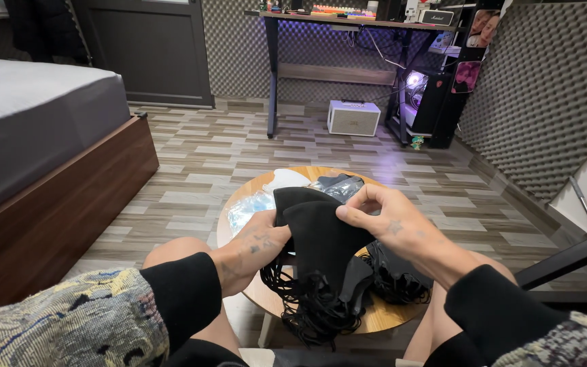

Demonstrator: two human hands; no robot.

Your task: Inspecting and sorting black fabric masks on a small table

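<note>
A bunch of black face masks point(317, 241) with dangling ear loops hangs above a small round wooden table point(382, 316). My left hand point(256, 248) grips the stack from the left side. My right hand point(388, 221) pinches the top edge of the front mask between thumb and fingers. A second heap of black masks point(399, 275) lies on the table under my right wrist. A white mask point(283, 180) and clear plastic wrappers point(249, 207) lie on the table's far side.
A grey bed on a wooden frame point(49, 170) stands at the left. A desk point(348, 24), a white speaker box point(353, 117) and a lit computer case point(422, 92) are at the back. Grey foam panels point(545, 95) cover the right wall. A black chair arm point(568, 255) is at right.
</note>
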